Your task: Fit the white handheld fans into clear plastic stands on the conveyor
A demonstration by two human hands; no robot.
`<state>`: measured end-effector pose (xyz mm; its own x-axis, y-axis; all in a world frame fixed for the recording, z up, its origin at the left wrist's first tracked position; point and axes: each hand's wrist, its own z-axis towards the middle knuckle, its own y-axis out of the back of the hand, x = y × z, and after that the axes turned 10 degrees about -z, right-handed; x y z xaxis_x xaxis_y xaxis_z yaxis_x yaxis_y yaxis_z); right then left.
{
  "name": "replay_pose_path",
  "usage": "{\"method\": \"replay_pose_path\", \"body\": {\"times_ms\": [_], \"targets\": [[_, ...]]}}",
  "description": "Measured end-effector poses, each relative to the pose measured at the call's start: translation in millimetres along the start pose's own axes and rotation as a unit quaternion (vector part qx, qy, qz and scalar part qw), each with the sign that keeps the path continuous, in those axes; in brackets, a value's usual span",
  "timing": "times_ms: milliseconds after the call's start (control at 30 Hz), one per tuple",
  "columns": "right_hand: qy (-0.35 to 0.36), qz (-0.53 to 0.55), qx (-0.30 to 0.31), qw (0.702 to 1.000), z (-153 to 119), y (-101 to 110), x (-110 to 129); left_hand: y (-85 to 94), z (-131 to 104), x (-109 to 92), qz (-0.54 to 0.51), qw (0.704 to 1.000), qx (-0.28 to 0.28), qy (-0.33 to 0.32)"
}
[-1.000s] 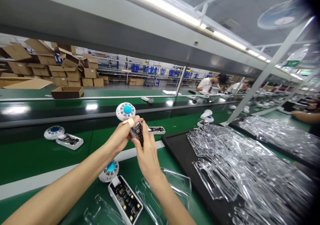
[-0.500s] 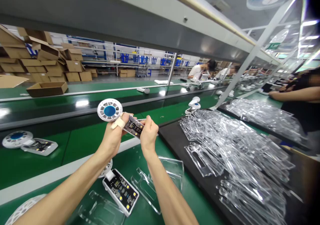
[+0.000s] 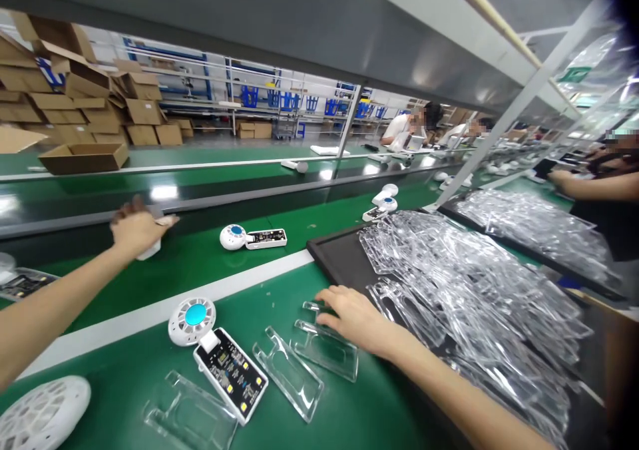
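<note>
My left hand, blurred by motion, is over the belt at the left, its fingers around a white fan unit that it mostly hides. At the front right, my right hand hovers low with thumb and fingers apart, by the ends of clear plastic covers; whether it touches one I cannot make out. To its left lie another clear cover and a white handheld fan with a blue hub and an exposed circuit board. A further clear cover rests at the front.
Another fan unit lies on the green belt. A black tray at the right bears a heap of clear covers. A round white grille is at bottom left. A metal beam crosses overhead. Co-workers sit farther right.
My hands have parted: the left went left over the belt, the right came down and right to the covers. A fan unit formerly behind or in my hands now shows on the belt.
</note>
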<state>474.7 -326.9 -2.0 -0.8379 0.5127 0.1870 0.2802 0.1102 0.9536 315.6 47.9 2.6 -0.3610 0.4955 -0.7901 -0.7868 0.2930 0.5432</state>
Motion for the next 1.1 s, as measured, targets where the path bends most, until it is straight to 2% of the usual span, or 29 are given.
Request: {"method": "replay_pose_path", "body": {"times_ms": [67, 100, 200, 267, 333, 433, 567, 633, 733, 867, 1000, 1100], "targets": [[0.005, -0.029, 0.027, 0.999, -5, -9, 3, -24.0, -8, -11, 0.108, 0.993, -0.011, -0.036], [0.003, -0.035, 0.032, 0.999, -6, -12, 5, -38.6, -11, -18, 0.133, 0.991, 0.014, -0.019], [-0.012, -0.028, 0.015, 0.999, -8, -14, 6, -73.8, -18, -34, 0.07, 0.974, 0.16, 0.144], [-0.019, -0.018, -0.016, 1.0, -6, -10, 2, -81.7, -20, -35, -0.052, 0.949, 0.213, 0.225], [-0.017, 0.012, -0.061, 0.998, 0, -2, -1, -78.6, -22, -33, -0.174, 0.934, 0.215, 0.226], [0.008, 0.094, -0.122, 0.988, 21, 13, 8, -66.4, -25, -37, -0.255, 0.931, 0.18, 0.191], [0.035, 0.117, -0.222, 0.967, 55, 29, 43, -55.2, -37, -73, -0.311, 0.943, 0.051, 0.107], [0.027, 0.094, -0.263, 0.96, 68, 30, 65, -53.1, -48, -96, -0.341, 0.934, 0.047, 0.092], [0.007, 0.069, -0.279, 0.958, 77, 26, 92, -52.2, -66, -120, -0.372, 0.918, 0.076, 0.111], [-0.014, 0.049, -0.295, 0.954, 80, 15, 115, -49.6, -78, -126, -0.4, 0.902, 0.09, 0.135], [-0.025, 0.015, -0.317, 0.948, 78, 2, 122, -39.8, -74, -127, -0.419, 0.892, 0.093, 0.141], [-0.016, 0.034, -0.277, 0.96, 75, -4, 116, -31.8, -72, -131, -0.433, 0.89, 0.067, 0.125]]}}
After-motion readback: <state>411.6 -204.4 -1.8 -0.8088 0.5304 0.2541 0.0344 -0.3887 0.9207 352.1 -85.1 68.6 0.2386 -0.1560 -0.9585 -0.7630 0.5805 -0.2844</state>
